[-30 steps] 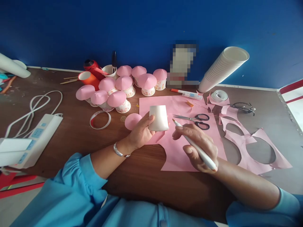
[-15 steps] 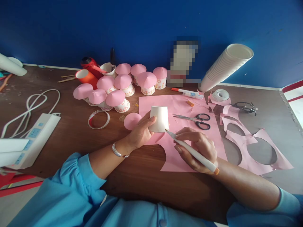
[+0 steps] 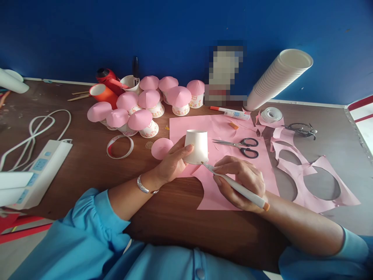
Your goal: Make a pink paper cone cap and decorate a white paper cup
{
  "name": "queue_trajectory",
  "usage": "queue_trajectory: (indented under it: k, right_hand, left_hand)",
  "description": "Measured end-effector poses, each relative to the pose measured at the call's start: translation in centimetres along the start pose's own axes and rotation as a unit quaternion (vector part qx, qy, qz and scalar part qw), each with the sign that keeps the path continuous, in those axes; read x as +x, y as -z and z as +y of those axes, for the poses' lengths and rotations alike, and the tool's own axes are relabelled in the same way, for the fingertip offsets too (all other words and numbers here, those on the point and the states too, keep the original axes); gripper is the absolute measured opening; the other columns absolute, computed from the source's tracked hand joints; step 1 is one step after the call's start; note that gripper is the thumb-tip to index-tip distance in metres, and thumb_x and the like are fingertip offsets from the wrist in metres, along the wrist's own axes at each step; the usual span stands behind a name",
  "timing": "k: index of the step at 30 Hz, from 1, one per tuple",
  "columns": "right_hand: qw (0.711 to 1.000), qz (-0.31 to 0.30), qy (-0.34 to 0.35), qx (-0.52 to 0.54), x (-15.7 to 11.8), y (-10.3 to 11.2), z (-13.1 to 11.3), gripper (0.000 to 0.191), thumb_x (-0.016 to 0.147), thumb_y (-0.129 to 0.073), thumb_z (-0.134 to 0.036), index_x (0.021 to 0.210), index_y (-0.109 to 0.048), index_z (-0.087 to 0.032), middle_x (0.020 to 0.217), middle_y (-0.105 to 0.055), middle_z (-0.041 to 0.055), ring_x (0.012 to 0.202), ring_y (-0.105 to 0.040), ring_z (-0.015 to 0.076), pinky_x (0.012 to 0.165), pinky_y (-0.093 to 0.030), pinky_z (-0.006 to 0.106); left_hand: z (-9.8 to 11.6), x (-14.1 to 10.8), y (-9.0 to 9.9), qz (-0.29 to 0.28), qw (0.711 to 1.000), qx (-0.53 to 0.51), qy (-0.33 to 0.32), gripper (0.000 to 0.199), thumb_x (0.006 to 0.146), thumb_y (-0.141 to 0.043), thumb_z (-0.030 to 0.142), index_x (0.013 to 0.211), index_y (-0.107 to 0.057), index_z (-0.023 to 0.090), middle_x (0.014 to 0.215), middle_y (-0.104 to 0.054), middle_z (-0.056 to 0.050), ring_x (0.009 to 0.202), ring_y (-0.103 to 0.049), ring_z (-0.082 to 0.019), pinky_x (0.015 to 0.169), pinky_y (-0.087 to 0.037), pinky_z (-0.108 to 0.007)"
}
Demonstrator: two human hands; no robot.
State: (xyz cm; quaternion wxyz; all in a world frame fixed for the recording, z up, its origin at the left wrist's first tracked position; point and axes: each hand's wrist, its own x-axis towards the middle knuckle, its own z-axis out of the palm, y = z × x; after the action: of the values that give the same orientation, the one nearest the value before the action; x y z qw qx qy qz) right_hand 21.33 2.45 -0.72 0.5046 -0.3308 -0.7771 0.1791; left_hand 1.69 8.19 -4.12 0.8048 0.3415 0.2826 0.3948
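Upside-down in left fingers (image 3: 182, 152), cup (image 3: 199, 146)

Med. light, brighter R, edges warped

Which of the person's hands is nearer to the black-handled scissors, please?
The right. The right hand, holding a white marker pen, is just below the black-handled scissors in the view; the left hand, gripping a white paper cup, is farther off, to the scissors' left.
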Motion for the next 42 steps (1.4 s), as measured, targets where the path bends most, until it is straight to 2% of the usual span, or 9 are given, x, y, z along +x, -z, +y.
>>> queue_trajectory:
  k: [4, 11, 27, 35, 42]
  right_hand:
    - [1.0, -0.002, -0.003, -0.01, 0.03, -0.13, -0.06, 0.015, 0.089, -0.063, -0.009, 0.098, -0.06, -0.02, 0.074, -0.068, 0.0031, 0.064, -0.069, 0.0173, 0.055, -0.058, 0.029]
    - [1.0, 0.002, 0.004, -0.018, 0.08, -0.14, -0.01, 0.014, 0.089, -0.063, -0.01, 0.099, -0.061, -0.02, 0.075, -0.068, 0.0029, 0.063, -0.069, 0.017, 0.054, -0.057, 0.029]
    - [1.0, -0.011, 0.0, -0.024, 0.12, -0.06, -0.07, 0.016, 0.09, -0.061, -0.009, 0.101, -0.061, -0.021, 0.077, -0.069, 0.0029, 0.065, -0.069, 0.0174, 0.055, -0.057, 0.029]
    - [0.999, -0.001, -0.013, -0.04, 0.02, -0.02, -0.02, 0.013, 0.09, -0.07, -0.012, 0.097, -0.062, -0.02, 0.076, -0.07, 0.0028, 0.065, -0.07, 0.0164, 0.058, -0.057, 0.027]
    - [0.999, -0.004, -0.01, -0.032, 0.1, -0.08, -0.07, 0.012, 0.091, -0.067, -0.009, 0.095, -0.062, -0.019, 0.075, -0.07, 0.0029, 0.064, -0.069, 0.0157, 0.057, -0.057, 0.026]
  left_hand:
    - [-0.12, 0.0, 0.11, -0.002, 1.0, -0.001, -0.002, 0.037, 0.089, -0.075, 0.04, 0.122, -0.07, 0.023, 0.108, -0.071, -0.006, 0.102, -0.067, -0.024, 0.087, -0.056, -0.037]
    - [-0.27, -0.01, 0.29, -0.013, 1.0, 0.01, -0.014, 0.036, 0.091, -0.073, 0.04, 0.122, -0.07, 0.023, 0.105, -0.069, -0.005, 0.096, -0.064, -0.021, 0.084, -0.056, -0.035]
    - [-0.23, 0.05, 0.26, -0.013, 0.999, 0.026, -0.011, 0.039, 0.091, -0.072, 0.042, 0.125, -0.069, 0.023, 0.105, -0.069, -0.007, 0.096, -0.064, -0.022, 0.086, -0.055, -0.037]
    - [-0.24, 0.01, 0.22, -0.016, 1.0, 0.016, -0.016, 0.037, 0.091, -0.073, 0.04, 0.124, -0.07, 0.024, 0.106, -0.068, -0.005, 0.099, -0.062, -0.02, 0.088, -0.055, -0.034]
    - [-0.12, -0.06, 0.09, -0.021, 1.0, 0.019, -0.01, 0.037, 0.092, -0.072, 0.039, 0.124, -0.069, 0.023, 0.105, -0.068, -0.005, 0.097, -0.063, -0.02, 0.086, -0.054, -0.033]
